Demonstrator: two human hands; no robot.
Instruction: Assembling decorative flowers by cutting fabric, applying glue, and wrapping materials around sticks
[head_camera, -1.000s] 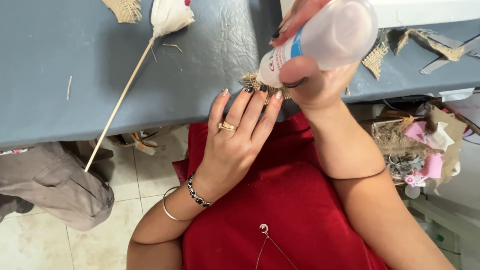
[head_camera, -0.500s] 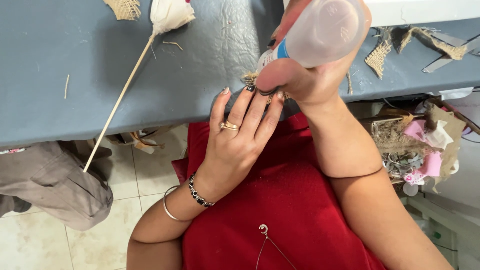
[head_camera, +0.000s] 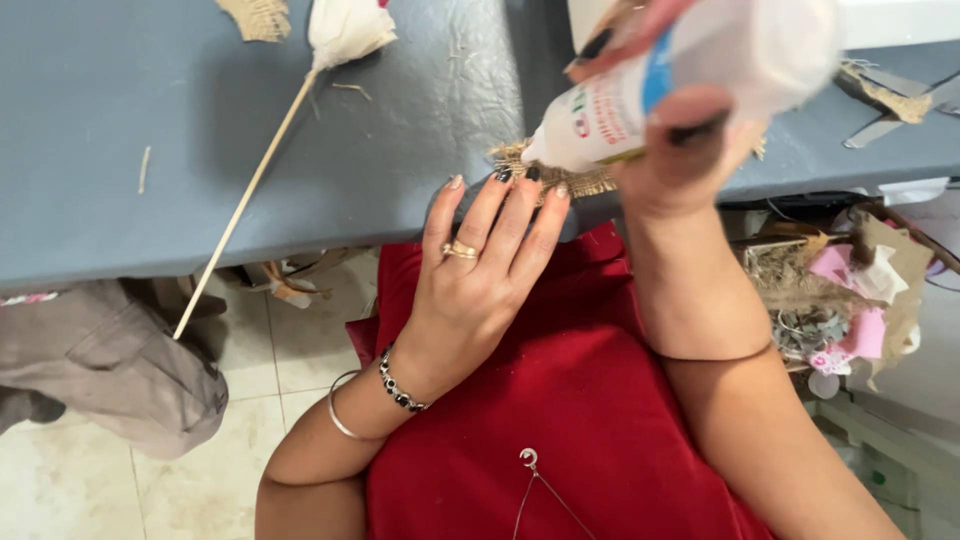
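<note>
The right hand (head_camera: 690, 150) holds a white plastic glue bottle (head_camera: 690, 75), tipped so the nozzle points down and to the left. The fingers are wrapped around the body of the bottle and the thumb presses on its side. Compared with one second ago, the bottle is now lifted a little higher and is closer to the camera, and its nozzle sits just above the small piece of burlap (head_camera: 560, 170) at the near edge of the grey table (head_camera: 400, 170). To my judgement this means the glue goes on the burlap now, or is about to; I cannot see any drop.

The left hand (head_camera: 480, 290) has stayed in its place. Its fingers are held close together, and the tips press the burlap flat against the table edge.

Further left on the table lies a thin wooden stick (head_camera: 240, 200) with a cream cloth flower (head_camera: 345, 30) on its end, untouched.
</note>
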